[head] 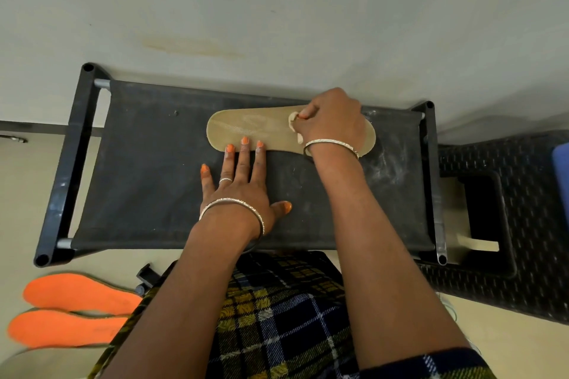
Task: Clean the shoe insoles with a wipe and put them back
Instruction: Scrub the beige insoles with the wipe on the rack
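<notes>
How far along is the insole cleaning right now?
Midway at best. In hand: the right hand grips a wipe on the tan insole, which lies on the black rack; the left hand pins its near edge with straight fingers. Two orange insoles lie on the floor; I cannot tell whether they are wiped. Left: putting the insoles back; no shoes are in view.

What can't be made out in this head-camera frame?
Head view throughout.
The wipe: mostly bunched inside the right hand; only scraps show.
The tan insole: right part largely covered by that hand and wrist.
The orange insoles: right ends hidden behind the plaid garment.
The blue object: cut off by the right edge, unidentifiable.
Shoes: none in view.
</notes>
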Demonstrator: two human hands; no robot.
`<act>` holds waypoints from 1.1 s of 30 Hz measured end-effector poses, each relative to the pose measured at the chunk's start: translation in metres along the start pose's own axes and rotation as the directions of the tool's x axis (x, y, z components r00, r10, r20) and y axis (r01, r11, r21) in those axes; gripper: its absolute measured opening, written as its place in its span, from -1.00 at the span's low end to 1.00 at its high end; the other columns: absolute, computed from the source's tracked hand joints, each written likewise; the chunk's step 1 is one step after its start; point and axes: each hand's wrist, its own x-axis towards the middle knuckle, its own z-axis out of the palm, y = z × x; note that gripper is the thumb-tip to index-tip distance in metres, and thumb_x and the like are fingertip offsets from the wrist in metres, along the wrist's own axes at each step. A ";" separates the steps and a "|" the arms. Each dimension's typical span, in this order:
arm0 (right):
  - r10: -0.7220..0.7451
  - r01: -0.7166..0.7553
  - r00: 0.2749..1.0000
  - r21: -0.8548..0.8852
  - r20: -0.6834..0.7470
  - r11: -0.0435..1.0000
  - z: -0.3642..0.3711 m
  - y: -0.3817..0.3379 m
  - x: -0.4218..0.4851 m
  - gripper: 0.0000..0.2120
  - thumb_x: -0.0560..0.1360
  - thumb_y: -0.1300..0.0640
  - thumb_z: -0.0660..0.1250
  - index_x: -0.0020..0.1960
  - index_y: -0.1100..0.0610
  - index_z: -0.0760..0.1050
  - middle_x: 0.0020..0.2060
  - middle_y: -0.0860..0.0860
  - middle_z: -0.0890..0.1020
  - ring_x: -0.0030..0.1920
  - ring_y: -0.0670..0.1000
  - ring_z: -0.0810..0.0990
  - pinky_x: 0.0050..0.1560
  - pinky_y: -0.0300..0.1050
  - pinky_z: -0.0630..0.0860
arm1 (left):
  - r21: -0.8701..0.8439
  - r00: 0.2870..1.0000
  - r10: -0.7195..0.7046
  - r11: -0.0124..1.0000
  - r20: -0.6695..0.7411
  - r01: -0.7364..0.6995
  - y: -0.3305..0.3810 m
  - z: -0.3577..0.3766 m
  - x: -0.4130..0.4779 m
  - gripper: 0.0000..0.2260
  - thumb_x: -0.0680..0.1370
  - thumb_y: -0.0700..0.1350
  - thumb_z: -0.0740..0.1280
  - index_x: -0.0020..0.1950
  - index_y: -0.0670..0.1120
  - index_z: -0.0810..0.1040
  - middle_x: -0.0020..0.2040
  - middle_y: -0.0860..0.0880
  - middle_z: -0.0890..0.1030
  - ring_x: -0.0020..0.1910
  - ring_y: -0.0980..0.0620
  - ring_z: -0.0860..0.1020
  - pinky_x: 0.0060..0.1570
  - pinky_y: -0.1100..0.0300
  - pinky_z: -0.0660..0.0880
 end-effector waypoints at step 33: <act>-0.068 0.069 0.997 0.035 -0.032 0.997 0.004 -0.009 -0.006 -0.89 0.48 0.10 0.39 -0.04 0.02 0.68 -0.09 -0.03 0.71 -0.03 0.05 0.65 -0.18 -0.18 0.52 | 0.007 1.000 -0.015 1.000 -0.007 0.015 0.002 0.002 0.001 -0.08 0.57 0.35 0.14 0.52 0.03 -0.51 0.51 -0.01 -0.52 0.52 -0.08 -0.43 0.47 -0.22 -0.29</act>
